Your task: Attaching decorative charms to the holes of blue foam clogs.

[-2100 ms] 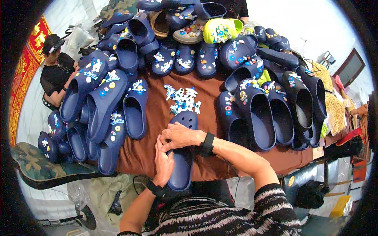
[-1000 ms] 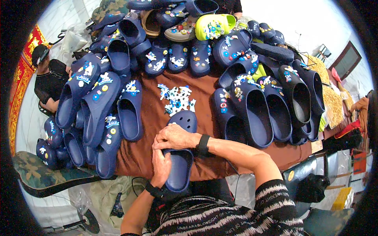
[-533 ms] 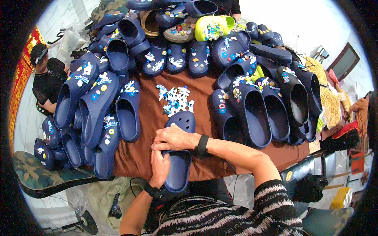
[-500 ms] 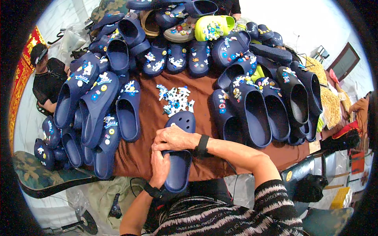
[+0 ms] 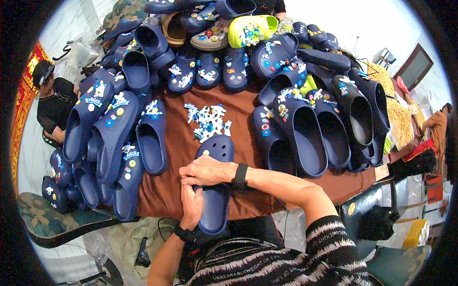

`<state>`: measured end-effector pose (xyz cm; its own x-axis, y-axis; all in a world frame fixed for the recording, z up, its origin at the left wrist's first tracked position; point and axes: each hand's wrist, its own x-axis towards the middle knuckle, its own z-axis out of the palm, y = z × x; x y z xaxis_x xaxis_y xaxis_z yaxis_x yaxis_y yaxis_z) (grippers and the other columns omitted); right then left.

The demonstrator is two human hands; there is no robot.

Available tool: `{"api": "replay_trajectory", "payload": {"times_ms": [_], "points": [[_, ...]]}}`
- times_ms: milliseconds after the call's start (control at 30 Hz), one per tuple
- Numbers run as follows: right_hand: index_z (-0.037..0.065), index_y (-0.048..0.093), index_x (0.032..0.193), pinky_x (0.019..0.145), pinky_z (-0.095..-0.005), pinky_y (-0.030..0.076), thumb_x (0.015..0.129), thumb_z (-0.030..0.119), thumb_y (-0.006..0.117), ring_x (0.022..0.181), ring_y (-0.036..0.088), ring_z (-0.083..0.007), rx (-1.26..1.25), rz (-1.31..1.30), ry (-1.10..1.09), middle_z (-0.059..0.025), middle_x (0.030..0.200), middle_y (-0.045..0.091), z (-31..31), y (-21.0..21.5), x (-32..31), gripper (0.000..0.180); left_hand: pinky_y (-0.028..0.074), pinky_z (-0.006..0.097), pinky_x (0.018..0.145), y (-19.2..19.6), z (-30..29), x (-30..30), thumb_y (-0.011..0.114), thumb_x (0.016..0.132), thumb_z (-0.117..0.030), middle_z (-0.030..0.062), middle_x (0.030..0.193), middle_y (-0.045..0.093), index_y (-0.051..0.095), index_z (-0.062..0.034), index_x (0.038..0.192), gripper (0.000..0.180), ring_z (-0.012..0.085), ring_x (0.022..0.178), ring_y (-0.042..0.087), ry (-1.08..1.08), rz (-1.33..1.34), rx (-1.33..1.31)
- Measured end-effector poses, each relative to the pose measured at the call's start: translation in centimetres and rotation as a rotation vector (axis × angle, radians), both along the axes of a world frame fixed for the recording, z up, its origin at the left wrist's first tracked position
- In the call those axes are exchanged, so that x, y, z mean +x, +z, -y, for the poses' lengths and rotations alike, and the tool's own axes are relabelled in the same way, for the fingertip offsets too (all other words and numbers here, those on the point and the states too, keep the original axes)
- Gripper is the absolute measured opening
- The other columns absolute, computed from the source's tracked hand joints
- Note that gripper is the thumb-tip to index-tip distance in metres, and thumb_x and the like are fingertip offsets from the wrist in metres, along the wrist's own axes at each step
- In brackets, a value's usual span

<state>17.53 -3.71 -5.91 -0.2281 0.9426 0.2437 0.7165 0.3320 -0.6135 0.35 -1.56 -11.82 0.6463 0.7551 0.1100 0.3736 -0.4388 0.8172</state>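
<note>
Navy clog (image 5: 213,190): lies lengthwise on the brown tabletop (image 5: 167,188), toe toward 12 o'clock, heel hanging over the near tabletop edge at 6 o'clock.
Left hand (image 5: 192,206): on the clog's left flank, fingers wrapped over its side wall, gripping it; black band at the wrist.
Right hand (image 5: 206,170): laid across the clog's upper from 3 o'clock, fingers curled down onto it and closed against the surface; black wrist band (image 5: 240,177) just behind.
Charm pile (image 5: 208,122): loose white and blue shoe charms at 12 o'clock from the clog's toe, near but apart from it.
Open room: bare brown cloth at 9 o'clock of the clog, between it and the single clog (image 5: 151,143); a narrower strip at 3 o'clock under the right forearm.
Edges: near tabletop edge runs under the clog's heel; left stack of clogs (image 5: 102,138) spills past the 9 o'clock edge over a camouflage chair (image 5: 57,224).
Right bank: large navy clogs (image 5: 310,138) crowd the 2 to 3 o'clock side, just beside the open strip.
Far bank: more decorated clogs and one lime-green clog (image 5: 250,29) at 12 o'clock, well apart.
Bystander: a person in black (image 5: 52,102) seated at 9 o'clock beyond the stack.
Change since earlier frames: both hands hold the same places on the clog as half a second ago; clog and charm pile unmoved; the slight shift across the frames comes from the camera.
</note>
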Motion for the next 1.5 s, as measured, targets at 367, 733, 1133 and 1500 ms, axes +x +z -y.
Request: {"api": "replay_trajectory", "payload": {"times_ms": [367,733,1133,1500], "points": [[0.005,0.058,0.082,0.061,-0.0537,0.047,0.095,0.038,0.059,0.069,0.062,-0.0434,0.113,-0.112,-0.148,-0.0201,0.069,0.063,-0.2,0.4,0.0,0.035,0.029,0.044,0.116,0.0,0.3,-0.1,0.053,0.088,-0.003,0.0296,0.142,0.044,0.035,0.0067,0.145,0.061,0.0421,0.136,0.04,0.023,0.019,0.048],[0.006,0.067,0.079,0.069,-0.0482,0.053,0.092,0.044,0.06,0.08,0.066,-0.0366,0.041,0.126,-0.123,-0.0157,0.082,0.065,0.6,1.1,1.9,0.04,0.037,0.048,0.108,1.6,0.1,0.4,0.06,0.086,-0.006,0.0244,0.142,0.043,0.039,0.002,0.142,0.06,0.0445,0.129,0.044,-0.081,-0.055,0.037],[0.005,0.062,0.1,0.075,-0.0489,0.053,0.089,0.026,0.065,0.087,0.065,-0.0397,0.054,0.329,-0.346,-0.0199,0.095,0.064,-3.4,-1.0,6.5,0.024,0.036,0.042,0.113,2.9,0.4,0.2,0.059,0.084,0.005,0.0199,0.142,0.044,0.046,-0.0051,0.139,0.057,0.0398,0.134,0.044,-0.057,0.01,0.048],[0.006,0.07,0.093,0.076,-0.0498,0.052,0.087,0.02,0.065,0.085,0.064,-0.0411,0.117,0.309,-0.427,-0.0193,0.093,0.065,-4.3,0.5,11.0,0.016,0.038,0.043,0.111,3.3,0.6,0.4,0.06,0.082,0.007,0.0199,0.141,0.045,0.046,-0.0056,0.139,0.059,0.0403,0.132,0.045,-0.049,0.003,0.036]]}}
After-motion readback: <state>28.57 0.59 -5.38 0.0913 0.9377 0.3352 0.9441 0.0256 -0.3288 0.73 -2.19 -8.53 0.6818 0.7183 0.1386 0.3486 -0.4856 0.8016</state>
